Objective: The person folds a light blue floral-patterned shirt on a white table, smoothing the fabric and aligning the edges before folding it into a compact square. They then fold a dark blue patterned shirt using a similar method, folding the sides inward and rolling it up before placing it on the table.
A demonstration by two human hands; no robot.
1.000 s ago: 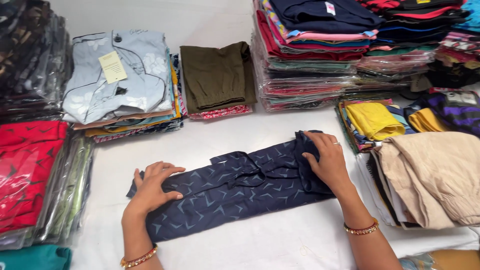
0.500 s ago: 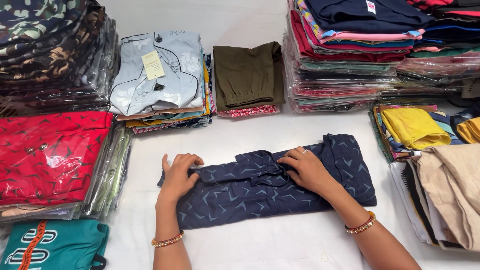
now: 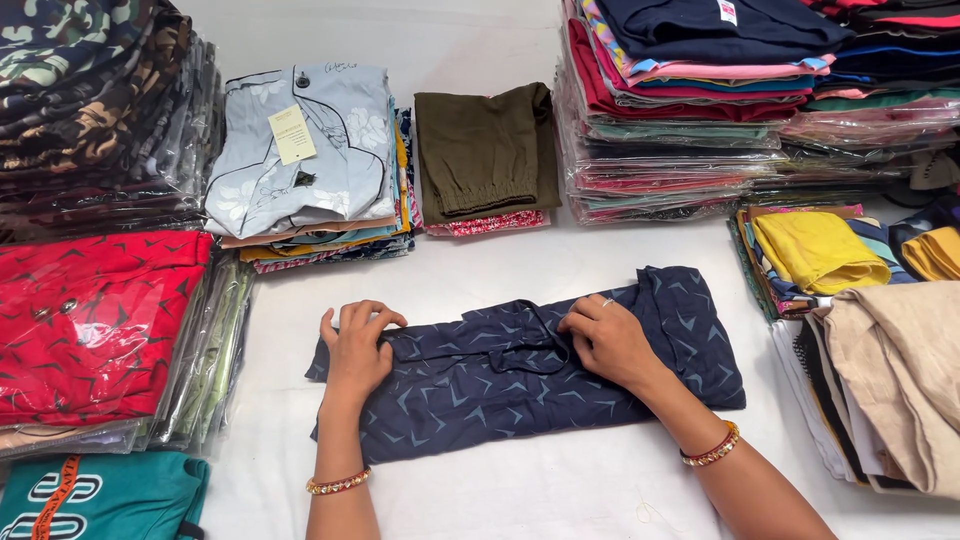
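Observation:
A navy blue patterned garment (image 3: pixel 480 385) lies folded into a long strip on the white table (image 3: pixel 500 490). My left hand (image 3: pixel 355 350) presses flat on its left end, fingers spread. My right hand (image 3: pixel 608 340) rests on the middle of the strip, fingers bent onto the cloth near a fold; whether it pinches the fabric is unclear. Both wrists wear beaded bangles.
Stacks of folded clothes ring the table: a red plastic-wrapped pile (image 3: pixel 95 330) at left, a pale blue shirt stack (image 3: pixel 305 150) and olive garment (image 3: pixel 485 150) behind, tall wrapped stacks (image 3: pixel 690 110) at back right, yellow (image 3: pixel 815 250) and beige clothes (image 3: pixel 900 370) at right.
My right hand has slid from the garment's right end to its middle. The left hand stays on the left end. The view has shifted leftward.

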